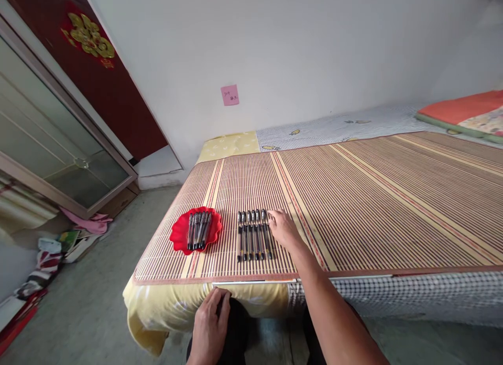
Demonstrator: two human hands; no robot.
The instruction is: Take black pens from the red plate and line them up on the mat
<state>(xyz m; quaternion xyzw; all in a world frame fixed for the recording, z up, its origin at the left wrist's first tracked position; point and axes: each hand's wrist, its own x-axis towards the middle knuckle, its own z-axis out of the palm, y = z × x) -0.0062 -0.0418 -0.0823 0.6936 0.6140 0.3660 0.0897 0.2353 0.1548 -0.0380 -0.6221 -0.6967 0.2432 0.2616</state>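
On the bamboo mat lie several black-capped pens [251, 236] side by side, forming a neat row. My right hand [282, 227] is at the row's right end, its fingers slightly apart beside the cap of the rightmost pen; I see nothing held in it. Left of the row, a red scalloped plate [178, 231] carries several more pens [199, 230] of the same kind. Down at the bed's front edge, my left hand [211, 320] rests near my leg with its fingers curled in, and no object shows in it. Its fingertips are partly hidden.
The striped bamboo mat [353, 213] covers most of the bed, over a yellow cloth [176, 302] and a checked sheet. A folded orange quilt [459, 109] lies at the far right. A pink note [230, 95] is on the wall. Glass-panelled door [70, 139] stands left.
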